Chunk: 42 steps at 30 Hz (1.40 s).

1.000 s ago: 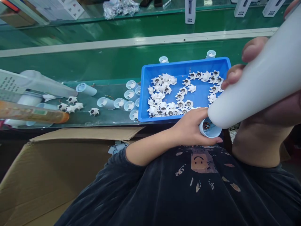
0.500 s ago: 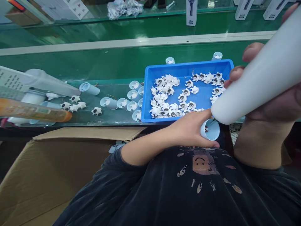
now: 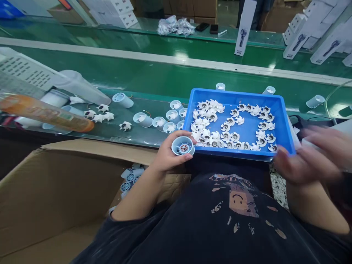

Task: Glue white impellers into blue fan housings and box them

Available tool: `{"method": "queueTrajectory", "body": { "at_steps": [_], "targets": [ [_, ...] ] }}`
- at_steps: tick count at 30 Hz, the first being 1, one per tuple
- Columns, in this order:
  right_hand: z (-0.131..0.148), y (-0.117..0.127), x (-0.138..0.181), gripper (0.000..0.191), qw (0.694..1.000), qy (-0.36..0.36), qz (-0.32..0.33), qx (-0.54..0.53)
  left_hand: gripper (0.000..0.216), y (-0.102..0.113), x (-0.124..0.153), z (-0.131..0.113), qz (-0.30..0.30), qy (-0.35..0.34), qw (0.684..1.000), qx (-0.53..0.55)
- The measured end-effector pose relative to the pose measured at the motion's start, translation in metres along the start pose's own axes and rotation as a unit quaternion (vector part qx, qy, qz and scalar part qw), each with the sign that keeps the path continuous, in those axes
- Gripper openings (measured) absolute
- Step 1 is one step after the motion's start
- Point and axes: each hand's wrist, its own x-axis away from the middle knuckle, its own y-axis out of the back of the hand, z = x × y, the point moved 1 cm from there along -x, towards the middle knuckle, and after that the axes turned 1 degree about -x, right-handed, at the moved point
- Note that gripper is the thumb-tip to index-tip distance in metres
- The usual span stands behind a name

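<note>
My left hand (image 3: 167, 156) is wrapped round a light blue fan housing (image 3: 176, 148), a short tube. Its open end is turned up towards me, with spokes and a small coppery motor core showing inside. Beside it stands a blue tray (image 3: 242, 152) of white fan impellers (image 3: 211, 113). At the tray's right end my right hand (image 3: 310, 157) is smeared by motion, and I cannot make out whether its fingers hold anything. A pale object (image 3: 345, 126) shows partly behind that hand at the right edge.
Several fan housings with impellers (image 3: 159, 123) stand left of the tray. Loose impellers (image 3: 125, 126) and an orange bottle (image 3: 46, 113) lie further left. A cardboard box (image 3: 68, 183) with more housings (image 3: 130, 178) sits below the bench. White cartons (image 3: 245, 29) stand beyond the green belt (image 3: 154, 79).
My right hand has lowered and drawn back from the housing; the large white bottle-like object is no longer over it. My left hand has moved left with the housing. The view has shifted.
</note>
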Motion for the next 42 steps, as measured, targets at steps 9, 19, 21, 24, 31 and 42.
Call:
{"method": "queueTrajectory", "body": {
  "at_steps": [9,19,21,24,31,42],
  "targets": [
    [-0.028,-0.085,-0.106,0.024,0.903,-0.111,0.240,0.340,0.058,-0.008,0.000,-0.005,-0.079,0.039,0.995,-0.043],
    [0.002,-0.071,-0.086,0.029,0.960,-0.133,0.204,0.142,0.063,-0.014,0.001,-0.012,0.019,0.068,0.992,-0.103],
    [0.021,-0.068,-0.063,0.041,0.971,-0.079,0.226,0.009,0.059,-0.019,-0.006,-0.016,0.041,0.048,0.987,-0.145],
    [0.049,-0.064,-0.030,0.062,0.958,-0.018,0.243,-0.150,0.055,-0.028,-0.018,-0.024,0.073,-0.012,0.975,-0.210],
    [0.087,-0.064,-0.006,0.013,0.966,0.248,0.077,0.004,0.038,-0.046,-0.023,-0.037,0.072,-0.147,0.919,-0.358],
    [0.063,-0.050,0.012,0.036,0.962,0.202,0.154,-0.105,0.053,-0.029,-0.036,-0.036,0.083,-0.174,0.897,-0.398]
  ]
}}
